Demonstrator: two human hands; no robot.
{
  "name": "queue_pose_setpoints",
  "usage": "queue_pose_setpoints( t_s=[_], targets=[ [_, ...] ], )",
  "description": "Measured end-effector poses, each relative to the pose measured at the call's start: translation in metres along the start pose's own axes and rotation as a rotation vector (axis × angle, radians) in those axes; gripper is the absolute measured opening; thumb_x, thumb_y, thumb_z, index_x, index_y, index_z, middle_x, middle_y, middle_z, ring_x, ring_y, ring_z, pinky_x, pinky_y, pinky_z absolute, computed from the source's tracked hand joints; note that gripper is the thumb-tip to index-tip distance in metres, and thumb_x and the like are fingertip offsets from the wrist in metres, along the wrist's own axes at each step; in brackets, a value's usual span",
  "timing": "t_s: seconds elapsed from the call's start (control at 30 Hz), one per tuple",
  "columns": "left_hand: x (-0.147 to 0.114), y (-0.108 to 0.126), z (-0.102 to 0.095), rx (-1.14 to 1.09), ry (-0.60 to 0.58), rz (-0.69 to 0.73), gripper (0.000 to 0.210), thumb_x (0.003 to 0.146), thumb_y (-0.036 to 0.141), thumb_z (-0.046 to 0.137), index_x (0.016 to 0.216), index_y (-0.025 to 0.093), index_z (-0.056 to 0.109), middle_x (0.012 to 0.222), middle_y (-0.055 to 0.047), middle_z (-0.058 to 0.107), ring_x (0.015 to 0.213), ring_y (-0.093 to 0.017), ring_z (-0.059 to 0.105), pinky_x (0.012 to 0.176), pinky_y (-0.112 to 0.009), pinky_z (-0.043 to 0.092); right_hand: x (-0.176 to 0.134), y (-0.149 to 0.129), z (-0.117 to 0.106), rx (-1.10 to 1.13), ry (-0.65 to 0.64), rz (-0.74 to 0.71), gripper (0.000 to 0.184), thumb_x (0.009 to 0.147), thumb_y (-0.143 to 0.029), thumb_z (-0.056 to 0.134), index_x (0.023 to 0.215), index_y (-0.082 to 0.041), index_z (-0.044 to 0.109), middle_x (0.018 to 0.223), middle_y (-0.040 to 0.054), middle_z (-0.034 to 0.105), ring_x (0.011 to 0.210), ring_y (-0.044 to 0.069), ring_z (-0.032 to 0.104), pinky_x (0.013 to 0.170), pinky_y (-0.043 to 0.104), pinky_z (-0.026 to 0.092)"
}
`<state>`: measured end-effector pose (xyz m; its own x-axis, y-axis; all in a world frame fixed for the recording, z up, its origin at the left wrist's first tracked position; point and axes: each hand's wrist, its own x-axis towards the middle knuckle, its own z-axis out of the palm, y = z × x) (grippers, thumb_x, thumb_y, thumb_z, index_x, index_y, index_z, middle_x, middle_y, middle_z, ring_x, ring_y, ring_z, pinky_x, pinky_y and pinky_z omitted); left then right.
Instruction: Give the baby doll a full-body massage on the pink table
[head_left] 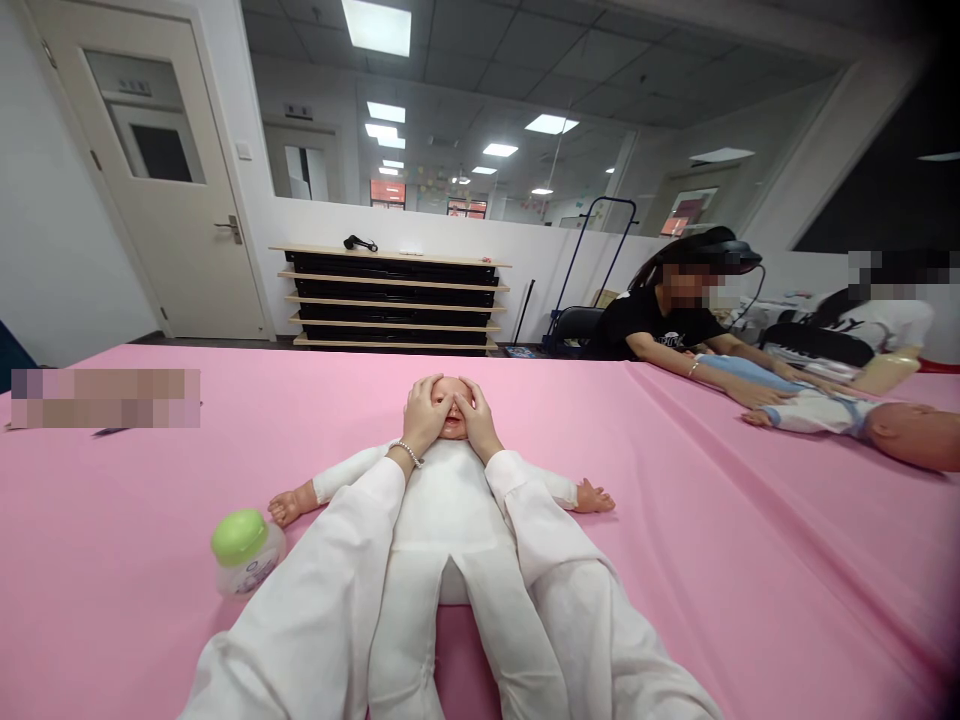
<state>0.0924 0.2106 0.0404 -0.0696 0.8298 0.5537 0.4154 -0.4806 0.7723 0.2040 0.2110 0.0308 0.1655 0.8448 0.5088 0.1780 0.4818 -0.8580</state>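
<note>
A baby doll (456, 500) with a white cloth body lies on its back, head away from me, arms spread out to the sides. My left hand (424, 414) is cupped round one side of its head, fingers at the temple and thumb on the face near the nose. From the other side my right hand (478, 414) curves round the head the same way. Both thumbs lean toward the nose and partly cover the eyes; the doll's mouth shows below them. A beaded bracelet circles my left wrist. Near the doll's hand on the left stands a jar (247, 552) with a green lid.
A pink sheet (675, 600) covers the table, with creases on the right. At the right, a person (667, 310) in a black shirt and headset touches another doll (832, 412). Another person sits behind. A low shelf stack (394, 300) stands beyond the far edge.
</note>
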Motion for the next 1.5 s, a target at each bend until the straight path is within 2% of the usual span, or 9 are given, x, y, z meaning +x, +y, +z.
queue_pose_setpoints(
  t_s=[0.13, 0.23, 0.4, 0.93, 1.1, 1.17, 1.3, 1.4, 1.5],
  targets=[
    [0.002, -0.002, 0.002, -0.055, 0.006, -0.03, 0.03, 0.081, 0.022, 0.042, 0.108, 0.021, 0.054, 0.116, -0.007, 0.053, 0.111, -0.019, 0.046, 0.098, -0.037, 0.034, 0.002, 0.0, 0.002, 0.01, 0.027, 0.035, 0.038, 0.074, -0.035, 0.043, 0.105, -0.017, 0.053, 0.115, 0.0064, 0.053, 0.11, 0.018, 0.046, 0.099, 0.033, 0.033],
    [0.004, -0.005, 0.004, -0.082, 0.015, -0.042, 0.035, 0.081, 0.015, 0.033, 0.108, 0.02, 0.055, 0.116, -0.006, 0.054, 0.112, -0.017, 0.046, 0.1, -0.036, 0.034, 0.004, 0.001, 0.002, 0.022, 0.052, 0.061, 0.037, 0.072, -0.026, 0.034, 0.102, -0.019, 0.055, 0.114, 0.0041, 0.055, 0.11, 0.017, 0.046, 0.1, 0.033, 0.032],
    [0.005, -0.007, 0.005, -0.119, 0.023, -0.047, 0.039, 0.079, 0.012, 0.032, 0.108, 0.021, 0.056, 0.117, -0.004, 0.054, 0.112, -0.016, 0.046, 0.1, -0.034, 0.035, 0.005, 0.004, 0.002, 0.045, 0.057, 0.083, 0.043, 0.066, -0.02, 0.032, 0.102, -0.02, 0.056, 0.115, 0.0021, 0.055, 0.112, 0.017, 0.045, 0.101, 0.034, 0.032],
    [-0.003, -0.013, 0.004, -0.218, 0.054, -0.112, 0.037, 0.082, 0.015, 0.032, 0.112, 0.016, 0.054, 0.124, -0.007, 0.052, 0.116, -0.015, 0.045, 0.102, -0.03, 0.033, 0.004, 0.03, 0.002, 0.143, -0.032, 0.107, 0.056, 0.078, -0.041, 0.035, 0.127, -0.014, 0.038, 0.137, 0.008, 0.034, 0.128, 0.017, 0.03, 0.108, 0.036, 0.02],
    [-0.01, -0.017, 0.001, -0.232, 0.06, -0.101, 0.038, 0.087, 0.024, 0.031, 0.119, 0.012, 0.048, 0.13, -0.012, 0.045, 0.122, -0.018, 0.039, 0.105, -0.033, 0.029, -0.011, 0.033, -0.005, 0.142, -0.095, 0.115, 0.06, 0.08, -0.052, 0.038, 0.131, -0.022, 0.035, 0.136, 0.0054, 0.037, 0.126, 0.02, 0.033, 0.106, 0.042, 0.025],
    [-0.016, -0.019, 0.0, -0.233, 0.036, -0.07, 0.04, 0.086, 0.03, 0.036, 0.122, 0.014, 0.045, 0.132, -0.01, 0.042, 0.126, -0.018, 0.034, 0.107, -0.035, 0.024, -0.019, 0.033, -0.01, 0.116, -0.144, 0.123, 0.067, 0.076, -0.053, 0.048, 0.133, -0.023, 0.031, 0.136, 0.005, 0.037, 0.127, 0.021, 0.032, 0.106, 0.042, 0.025],
    [-0.03, -0.024, -0.007, -0.174, -0.113, 0.049, 0.058, 0.079, 0.039, 0.05, 0.131, 0.016, 0.034, 0.14, -0.01, 0.031, 0.132, -0.022, 0.02, 0.109, -0.04, 0.017, -0.029, 0.032, -0.02, 0.025, -0.242, 0.135, 0.096, 0.062, -0.048, 0.068, 0.139, -0.025, 0.015, 0.142, 0.0047, 0.025, 0.131, 0.023, 0.024, 0.108, 0.042, 0.022],
    [-0.038, -0.025, -0.013, -0.098, -0.191, 0.096, 0.072, 0.075, 0.042, 0.056, 0.134, 0.015, 0.026, 0.143, -0.013, 0.022, 0.133, -0.024, 0.015, 0.109, -0.042, 0.016, -0.03, 0.031, -0.022, 0.019, -0.25, 0.138, 0.101, 0.059, -0.044, 0.071, 0.139, -0.025, 0.012, 0.143, 0.0056, 0.024, 0.131, 0.024, 0.024, 0.108, 0.043, 0.022],
    [-0.041, -0.023, -0.016, -0.063, -0.204, 0.12, 0.072, 0.073, 0.042, 0.058, 0.133, 0.017, 0.028, 0.142, -0.013, 0.024, 0.133, -0.024, 0.016, 0.108, -0.042, 0.017, -0.03, 0.027, -0.021, 0.029, -0.243, 0.148, 0.101, 0.058, -0.043, 0.072, 0.139, -0.025, 0.014, 0.143, 0.0056, 0.024, 0.131, 0.024, 0.025, 0.108, 0.042, 0.022]
  ],
)
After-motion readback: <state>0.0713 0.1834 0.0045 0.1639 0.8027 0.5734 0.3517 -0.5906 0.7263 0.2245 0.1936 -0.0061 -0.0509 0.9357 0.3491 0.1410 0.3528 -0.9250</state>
